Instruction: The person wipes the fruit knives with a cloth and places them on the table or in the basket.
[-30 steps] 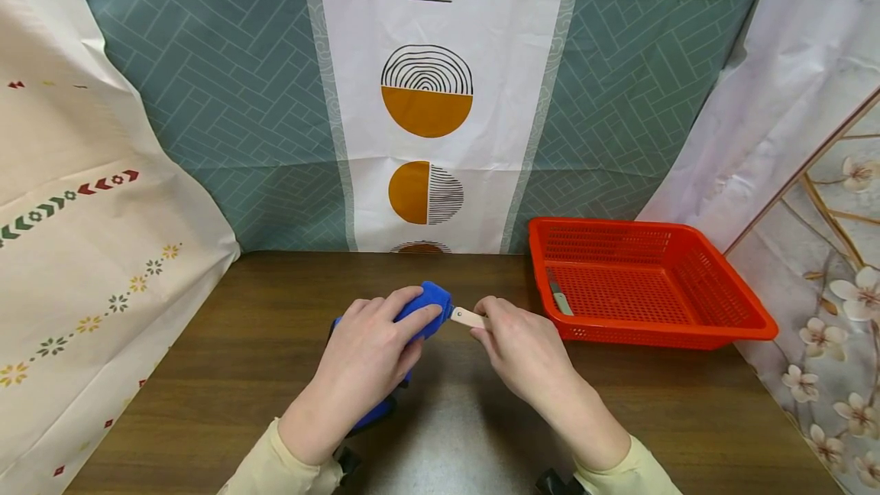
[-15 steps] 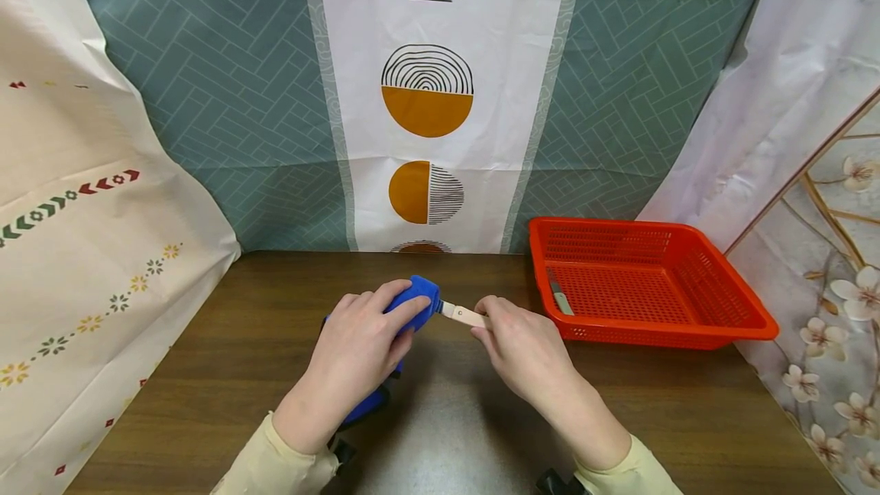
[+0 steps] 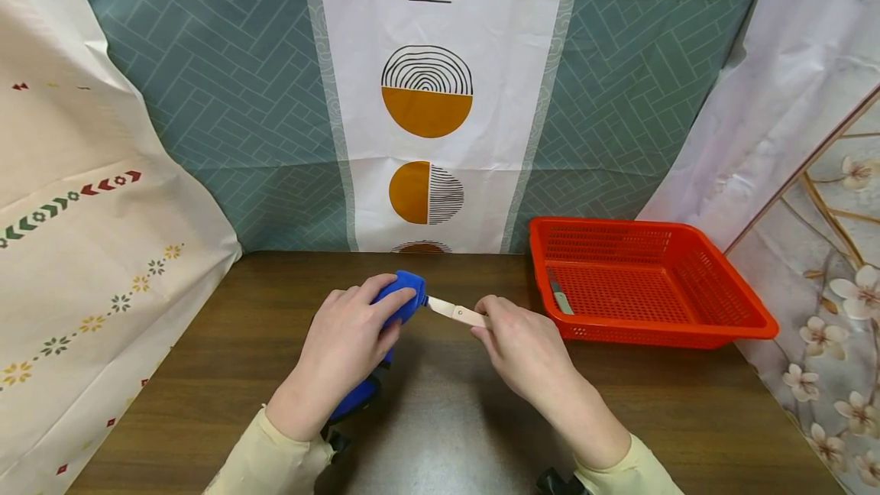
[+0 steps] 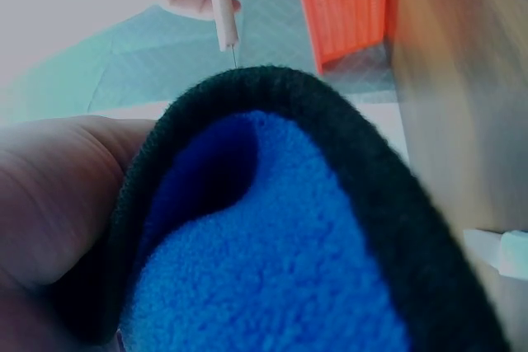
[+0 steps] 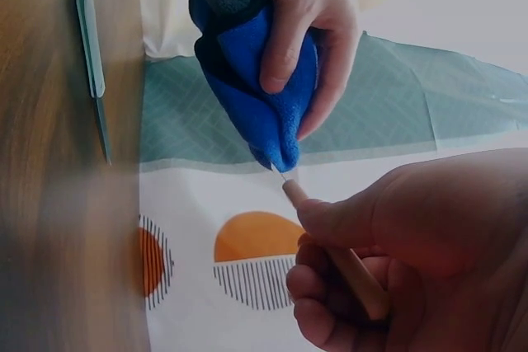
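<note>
My left hand (image 3: pixel 347 331) grips a blue cloth (image 3: pixel 409 286) with a dark edging, folded around the blade tip of a folding knife (image 3: pixel 467 316). My right hand (image 3: pixel 529 346) holds that knife by its cream handle, blade pointing left towards the cloth. Part of the blade shows bare between handle and cloth; the tip is hidden in the folds. More of the cloth hangs below the left hand. A second knife (image 5: pixel 91 47), pale green-handled with its blade out, lies on the wooden table in the right wrist view; the head view does not show it.
A red plastic basket (image 3: pixel 653 333) stands at the right of the table (image 3: pixel 213 373). Inside, against its left side, lies another knife (image 3: pixel 561 298) with a pale handle. Patterned fabric (image 3: pixel 275 98) hangs behind and at both sides.
My left hand has slid left and slightly away along the blade with the cloth, baring more of it near the handle. The right hand has stayed in place.
</note>
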Available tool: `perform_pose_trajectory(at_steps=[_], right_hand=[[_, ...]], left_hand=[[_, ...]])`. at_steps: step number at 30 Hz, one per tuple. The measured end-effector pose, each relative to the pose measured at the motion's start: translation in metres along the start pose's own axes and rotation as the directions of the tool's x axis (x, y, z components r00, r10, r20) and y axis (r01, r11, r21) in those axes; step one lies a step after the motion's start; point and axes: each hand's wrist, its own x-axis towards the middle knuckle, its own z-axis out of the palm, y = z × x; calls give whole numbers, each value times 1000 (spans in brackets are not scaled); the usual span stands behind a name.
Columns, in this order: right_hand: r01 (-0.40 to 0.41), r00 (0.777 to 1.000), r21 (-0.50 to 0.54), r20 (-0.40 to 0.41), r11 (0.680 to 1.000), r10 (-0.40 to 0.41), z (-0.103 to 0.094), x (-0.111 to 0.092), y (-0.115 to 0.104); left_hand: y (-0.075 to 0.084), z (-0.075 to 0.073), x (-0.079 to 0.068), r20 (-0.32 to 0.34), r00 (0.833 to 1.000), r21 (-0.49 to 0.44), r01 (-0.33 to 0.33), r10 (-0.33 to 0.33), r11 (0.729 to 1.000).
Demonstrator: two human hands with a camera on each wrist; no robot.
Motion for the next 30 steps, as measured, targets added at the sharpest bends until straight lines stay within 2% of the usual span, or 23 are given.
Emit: perform_pose_trajectory(at_steps=[4, 10, 16, 25, 30], right_hand=[[10, 1000, 2, -13, 1000, -10, 0, -1, 0], [17, 1000, -1, -21, 1000, -17, -1, -1, 0], [12, 1000, 1, -20, 1000, -12, -1, -2, 0], [0, 1000, -1, -7, 1000, 0, -1, -1, -1], [-13, 1000, 0, 10, 1000, 13, -2, -1, -1]], left_hand=[[-6, 0, -1, -1, 1000, -3, 22, -22, 1000], [-14, -3, -1, 39, 997, -1, 72, -72, 997], [-20, -5, -3, 53, 994, -1, 99, -99, 995], [-13, -10, -1, 27, 997, -19, 76, -76, 997], [-1, -13, 0, 6, 1000, -37, 26, -26, 999]])
